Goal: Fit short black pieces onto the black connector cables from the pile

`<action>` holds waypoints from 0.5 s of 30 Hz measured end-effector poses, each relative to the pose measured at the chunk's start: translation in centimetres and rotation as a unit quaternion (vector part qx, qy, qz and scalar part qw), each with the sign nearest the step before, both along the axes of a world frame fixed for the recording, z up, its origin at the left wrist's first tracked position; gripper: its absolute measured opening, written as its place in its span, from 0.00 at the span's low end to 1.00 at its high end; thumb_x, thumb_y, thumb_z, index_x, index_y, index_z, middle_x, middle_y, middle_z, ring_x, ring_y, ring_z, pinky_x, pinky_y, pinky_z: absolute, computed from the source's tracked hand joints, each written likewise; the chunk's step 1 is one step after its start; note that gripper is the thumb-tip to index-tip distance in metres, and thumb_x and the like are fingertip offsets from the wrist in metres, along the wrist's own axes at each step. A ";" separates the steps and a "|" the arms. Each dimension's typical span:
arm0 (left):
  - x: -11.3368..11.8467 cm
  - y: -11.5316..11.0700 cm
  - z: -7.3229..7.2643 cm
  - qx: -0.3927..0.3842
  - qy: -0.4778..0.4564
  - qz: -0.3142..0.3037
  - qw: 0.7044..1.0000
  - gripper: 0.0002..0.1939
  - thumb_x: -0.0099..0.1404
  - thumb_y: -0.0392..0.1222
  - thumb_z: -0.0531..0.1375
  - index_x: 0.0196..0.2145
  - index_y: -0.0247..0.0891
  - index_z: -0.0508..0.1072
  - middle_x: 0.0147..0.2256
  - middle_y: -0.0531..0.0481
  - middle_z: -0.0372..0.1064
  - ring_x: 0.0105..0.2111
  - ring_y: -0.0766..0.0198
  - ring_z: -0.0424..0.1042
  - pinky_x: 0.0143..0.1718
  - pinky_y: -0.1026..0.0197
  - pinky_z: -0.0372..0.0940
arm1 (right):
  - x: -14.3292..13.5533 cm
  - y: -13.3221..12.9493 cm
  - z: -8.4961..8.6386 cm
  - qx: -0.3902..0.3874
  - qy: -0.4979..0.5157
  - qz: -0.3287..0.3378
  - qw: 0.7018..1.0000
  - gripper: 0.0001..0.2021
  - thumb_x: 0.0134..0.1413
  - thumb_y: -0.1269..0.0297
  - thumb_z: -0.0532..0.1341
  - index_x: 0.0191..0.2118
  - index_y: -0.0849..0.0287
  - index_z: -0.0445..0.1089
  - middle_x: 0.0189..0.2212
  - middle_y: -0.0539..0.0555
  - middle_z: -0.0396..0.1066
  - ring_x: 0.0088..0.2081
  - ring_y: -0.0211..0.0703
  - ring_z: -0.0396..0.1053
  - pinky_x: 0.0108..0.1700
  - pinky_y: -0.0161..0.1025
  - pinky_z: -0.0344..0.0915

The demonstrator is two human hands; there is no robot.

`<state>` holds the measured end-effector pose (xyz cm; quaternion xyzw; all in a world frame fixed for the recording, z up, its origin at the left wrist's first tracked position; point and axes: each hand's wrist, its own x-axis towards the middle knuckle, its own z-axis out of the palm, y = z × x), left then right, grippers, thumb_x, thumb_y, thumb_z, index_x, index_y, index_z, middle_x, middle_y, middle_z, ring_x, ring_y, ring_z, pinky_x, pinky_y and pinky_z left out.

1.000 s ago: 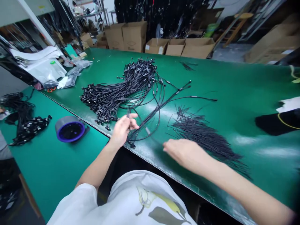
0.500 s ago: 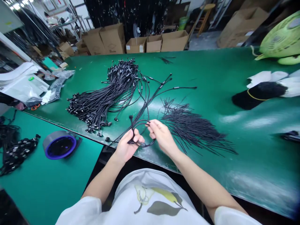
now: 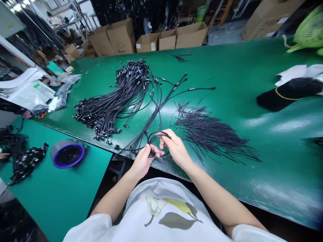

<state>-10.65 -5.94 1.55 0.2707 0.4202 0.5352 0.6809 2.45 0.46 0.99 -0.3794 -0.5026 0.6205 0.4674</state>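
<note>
We have a black cable bent into loops between our two hands, over the near edge of the green table. Our left hand is closed on its gathered part, and our right hand pinches the right side of the loops. To our left, a tape roll sits on the side table, near where it meets the bigger one. Just beyond our hands, loose cables run away from the edge, between the large cable pile and the thin black strips. Right of the strips, a broad stretch of bare green reaches toward the banded black bundle. Past the far edge stand cardboard boxes, hemming that side in.
</note>
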 end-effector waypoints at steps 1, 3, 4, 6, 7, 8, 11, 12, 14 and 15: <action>0.1 -0.2 0.0 -0.006 -0.008 -0.013 1.000 0.24 0.62 0.61 0.59 0.26 0.34 0.70 0.24 0.51 0.63 0.33 0.62 0.69 0.42 0.59 0.64 | 0.2 -0.1 0.4 -0.017 0.032 0.018 0.999 0.11 0.57 0.54 0.60 0.39 0.57 0.70 0.35 0.51 0.65 0.35 0.37 0.69 0.39 0.36 0.69; 0.2 -0.5 0.0 -0.018 -0.016 -0.044 0.999 0.26 0.62 0.63 0.57 0.23 0.35 0.67 0.22 0.53 0.60 0.31 0.63 0.69 0.43 0.57 0.64 | 0.4 -0.4 1.2 -0.072 0.101 0.055 0.991 0.11 0.56 0.55 0.60 0.41 0.56 0.68 0.43 0.53 0.69 0.45 0.41 0.70 0.51 0.41 0.68; 0.2 -0.7 -0.1 -0.021 -0.011 -0.055 0.998 0.27 0.62 0.64 0.56 0.23 0.35 0.67 0.22 0.53 0.60 0.30 0.63 0.68 0.42 0.57 0.64 | 0.3 -0.8 1.5 -0.100 0.125 0.074 0.984 0.11 0.57 0.55 0.60 0.42 0.55 0.66 0.45 0.53 0.69 0.47 0.42 0.70 0.53 0.42 0.67; 0.2 -0.9 -0.4 -0.026 0.021 -0.071 0.997 0.27 0.62 0.64 0.56 0.23 0.35 0.66 0.22 0.53 0.60 0.29 0.64 0.68 0.40 0.59 0.64 | 0.2 -1.6 2.0 -0.121 0.133 0.106 0.978 0.11 0.60 0.55 0.58 0.44 0.54 0.63 0.45 0.53 0.71 0.42 0.39 0.72 0.50 0.42 0.69; 0.1 -1.0 -0.6 -0.028 0.041 -0.078 0.996 0.28 0.62 0.65 0.56 0.23 0.35 0.66 0.21 0.53 0.60 0.29 0.64 0.68 0.39 0.59 0.64 | 0.0 -2.0 2.1 -0.114 0.114 0.111 0.981 0.11 0.61 0.54 0.56 0.45 0.53 0.62 0.44 0.53 0.71 0.37 0.37 0.72 0.45 0.40 0.71; 0.1 -1.0 -0.9 -0.031 0.061 -0.086 0.994 0.28 0.62 0.66 0.56 0.23 0.35 0.66 0.21 0.53 0.61 0.28 0.64 0.67 0.37 0.60 0.63 | -0.2 -2.4 2.1 -0.098 0.082 0.116 0.985 0.12 0.62 0.53 0.55 0.47 0.52 0.61 0.43 0.53 0.71 0.31 0.35 0.71 0.37 0.37 0.71; 0.1 -1.2 -1.8 -0.040 0.123 -0.115 0.985 0.28 0.62 0.65 0.56 0.27 0.34 0.71 0.24 0.50 0.66 0.31 0.62 0.68 0.39 0.59 0.63 | -0.8 -3.2 1.9 -0.034 -0.028 0.109 0.993 0.17 0.59 0.54 0.58 0.52 0.51 0.61 0.39 0.52 0.70 0.22 0.32 0.63 0.21 0.30 0.61; 0.2 -1.2 -2.0 -0.040 0.138 -0.120 0.982 0.26 0.62 0.63 0.57 0.33 0.33 0.73 0.27 0.49 0.69 0.33 0.61 0.69 0.41 0.58 0.64 | -1.0 -3.2 1.8 -0.022 -0.047 0.098 0.994 0.17 0.59 0.55 0.59 0.52 0.52 0.61 0.36 0.50 0.69 0.23 0.32 0.62 0.20 0.30 0.59; 0.2 -1.3 -2.2 -0.030 0.139 -0.110 0.984 0.23 0.62 0.55 0.61 0.48 0.35 0.72 0.37 0.47 0.72 0.42 0.59 0.70 0.47 0.57 0.63 | -1.3 -3.0 1.6 -0.011 -0.042 0.075 0.996 0.13 0.60 0.57 0.58 0.49 0.54 0.62 0.30 0.48 0.66 0.26 0.34 0.63 0.25 0.31 0.62; 0.1 -1.2 -2.2 -0.025 0.124 -0.099 0.987 0.25 0.61 0.51 0.63 0.54 0.38 0.69 0.42 0.47 0.72 0.47 0.58 0.69 0.51 0.56 0.62 | -1.3 -2.9 1.5 -0.007 -0.029 0.068 0.997 0.11 0.61 0.58 0.56 0.47 0.55 0.63 0.28 0.47 0.64 0.27 0.34 0.64 0.28 0.32 0.63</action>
